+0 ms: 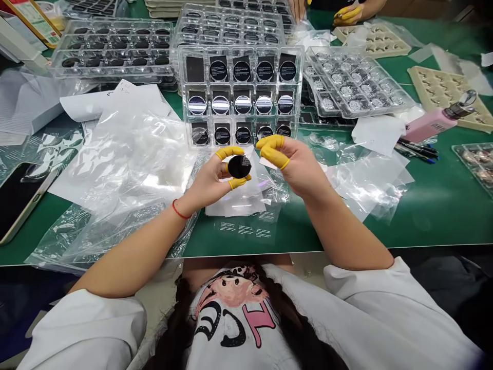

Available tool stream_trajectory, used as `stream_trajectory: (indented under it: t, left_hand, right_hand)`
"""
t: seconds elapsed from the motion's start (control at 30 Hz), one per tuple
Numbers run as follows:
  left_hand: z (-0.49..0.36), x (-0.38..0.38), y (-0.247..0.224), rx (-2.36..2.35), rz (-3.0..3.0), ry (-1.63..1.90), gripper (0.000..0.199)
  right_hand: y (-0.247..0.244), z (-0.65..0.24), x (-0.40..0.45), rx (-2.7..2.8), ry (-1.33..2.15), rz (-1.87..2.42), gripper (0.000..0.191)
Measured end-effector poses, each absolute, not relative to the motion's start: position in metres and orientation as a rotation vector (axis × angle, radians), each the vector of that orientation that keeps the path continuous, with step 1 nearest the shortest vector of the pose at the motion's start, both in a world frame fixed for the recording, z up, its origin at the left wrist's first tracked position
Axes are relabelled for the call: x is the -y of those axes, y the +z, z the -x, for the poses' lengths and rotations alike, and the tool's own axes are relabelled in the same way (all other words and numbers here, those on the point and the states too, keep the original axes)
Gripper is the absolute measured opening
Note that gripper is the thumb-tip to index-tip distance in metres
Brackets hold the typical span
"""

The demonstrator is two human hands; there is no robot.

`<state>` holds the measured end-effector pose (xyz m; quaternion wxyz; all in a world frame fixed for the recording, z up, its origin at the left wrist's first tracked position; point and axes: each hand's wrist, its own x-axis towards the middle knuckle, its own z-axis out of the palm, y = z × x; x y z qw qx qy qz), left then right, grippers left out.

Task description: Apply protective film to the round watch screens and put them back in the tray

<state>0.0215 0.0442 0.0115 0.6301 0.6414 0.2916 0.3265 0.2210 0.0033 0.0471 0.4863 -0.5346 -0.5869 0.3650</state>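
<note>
My left hand [210, 180], its fingertips in yellow finger cots, holds a round black disc [239, 166] by the edge. My right hand [292, 167], also in yellow cots, is close to its right, with thumb and fingers pinched on a small white tab [267, 163]. Below both hands lies a stack of white sheets and transparent film [234, 203]. Just beyond the fingertips stands a transparent compartment tray [183, 87] holding several round discs on black cards.
Crumpled plastic bags [131, 154] cover the green mat [435, 205] to the left. Further trays hold dark and silver discs [356, 85]. A pink bottle [427, 126], pens [418, 149] and a phone [23, 200] lie nearby. A co-worker's hand [348, 15] shows at the far edge.
</note>
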Motion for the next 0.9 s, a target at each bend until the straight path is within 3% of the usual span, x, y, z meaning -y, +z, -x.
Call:
stream_trajectory:
  t: [0.27, 0.9]
  left_hand:
    - [-0.021, -0.043, 0.009, -0.579, -1.487, 0.669, 0.058]
    - [-0.021, -0.044, 0.004, -0.563, -1.502, 0.708, 0.058]
  right_hand:
    - [0.038, -0.21, 0.0, 1.471, 1.009, 1.303, 0.024]
    - [0.039, -0.205, 0.003, 1.577, 0.796, 1.353, 0.024]
